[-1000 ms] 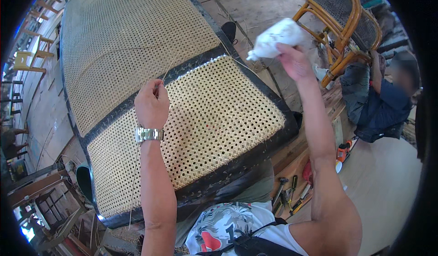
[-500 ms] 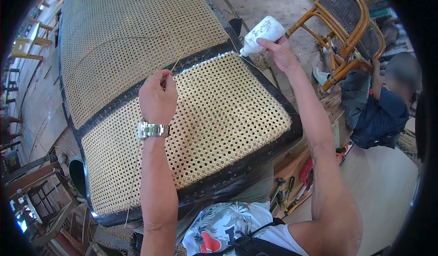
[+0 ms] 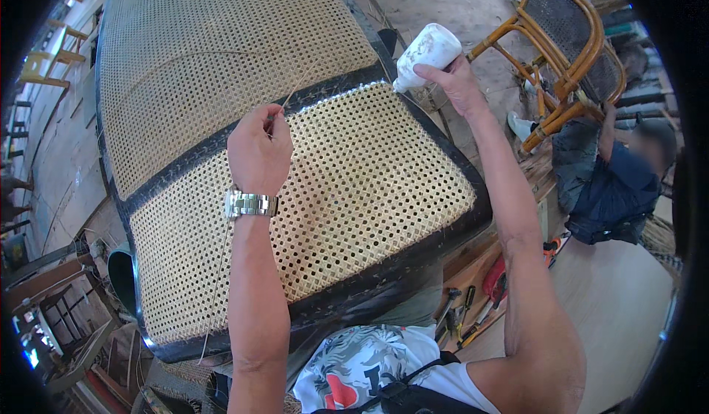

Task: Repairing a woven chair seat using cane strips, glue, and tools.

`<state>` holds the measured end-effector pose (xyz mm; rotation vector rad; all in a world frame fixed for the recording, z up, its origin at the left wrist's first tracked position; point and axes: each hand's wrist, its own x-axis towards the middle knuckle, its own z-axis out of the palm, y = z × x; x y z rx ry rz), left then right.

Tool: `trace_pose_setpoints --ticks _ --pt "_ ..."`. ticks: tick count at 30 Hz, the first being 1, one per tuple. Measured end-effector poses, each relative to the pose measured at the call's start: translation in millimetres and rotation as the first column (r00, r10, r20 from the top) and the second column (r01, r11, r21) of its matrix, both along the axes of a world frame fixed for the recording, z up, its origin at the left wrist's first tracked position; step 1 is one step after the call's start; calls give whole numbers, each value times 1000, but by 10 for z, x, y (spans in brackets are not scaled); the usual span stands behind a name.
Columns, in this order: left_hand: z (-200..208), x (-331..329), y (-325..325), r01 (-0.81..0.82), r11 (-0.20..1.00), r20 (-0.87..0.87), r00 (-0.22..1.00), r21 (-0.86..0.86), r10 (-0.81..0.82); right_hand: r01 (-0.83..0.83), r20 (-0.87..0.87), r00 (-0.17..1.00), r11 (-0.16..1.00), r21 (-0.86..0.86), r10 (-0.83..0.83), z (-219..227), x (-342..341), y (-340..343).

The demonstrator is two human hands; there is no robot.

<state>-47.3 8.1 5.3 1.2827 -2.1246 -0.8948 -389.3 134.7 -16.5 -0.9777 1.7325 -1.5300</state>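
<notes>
A woven cane panel (image 3: 354, 192), framed by a black rim (image 3: 336, 84), stretches in front of me, with a second, larger cane panel (image 3: 236, 33) beyond the dividing bar. My right hand (image 3: 467, 89) grips a smudged white squeeze bottle (image 3: 434, 47), nozzle down at the near panel's far right corner. Along that panel's far edge runs a white line (image 3: 343, 96), apparently glue. Above the near panel, the fingers of my left hand (image 3: 260, 152) pinch a thin cane strand (image 3: 293, 89). One end sticks up past the fingertips; a strand also hangs beside my left forearm.
To the right, a person in dark clothes (image 3: 617, 174) crouches by a tipped rattan chair (image 3: 565, 59). Screwdrivers and other hand tools (image 3: 465, 314) lie near my right elbow, beside a pale board (image 3: 602, 303). A dark green round container (image 3: 120, 277) stands left of the frame.
The bottle has tipped slightly more nozzle-down, staying close to the panel's corner. My left hand keeps its pinch on the strand. The whole view has shifted a little.
</notes>
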Motion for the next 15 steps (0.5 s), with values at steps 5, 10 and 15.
trace_pose_setpoints --ticks 5,10,15 --pt "-11 13 -18 -15 1000 -22 1000 18 16 28 -118 993 999 36 -24 80 153 1" --pt "-25 20 -31 -10 1000 -30 1000 14 10 23 -219 976 1000 8 -20 62 254 43" --pt "16 8 -13 -23 998 -38 999 67 26 -24 -175 984 1000 -3 23 32 285 107"
